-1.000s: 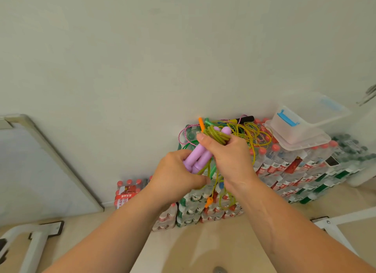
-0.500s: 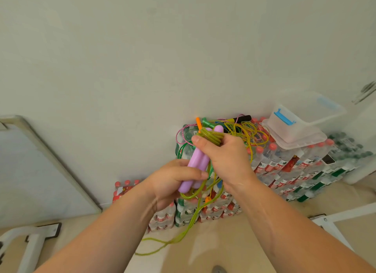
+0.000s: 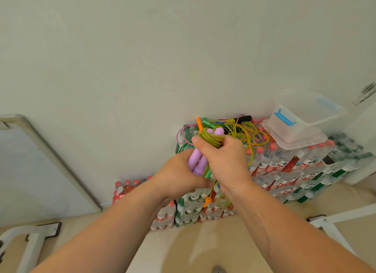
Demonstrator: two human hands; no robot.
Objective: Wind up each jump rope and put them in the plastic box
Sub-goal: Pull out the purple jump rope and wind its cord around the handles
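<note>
Winding the yellow-green cord around the purple jump rope handles [image 3: 198,161]

The right hand [image 3: 223,161] is pinching the cord coils [image 3: 211,139] against the handle tops, probably to stop them slipping, while the left hand [image 3: 177,175] is clamping the paired handles below. Beyond the hands, more tangled ropes [image 3: 244,130] are lying beside the clear plastic box [image 3: 295,126].

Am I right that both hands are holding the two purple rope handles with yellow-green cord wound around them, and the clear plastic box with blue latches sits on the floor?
Not quite. The head view shows the clear plastic box with blue latches resting on top of the stacked packs of water bottles, not on the floor. The rest holds: the left hand and right hand hold the two purple rope handles with yellow-green cord wound around them.
</note>
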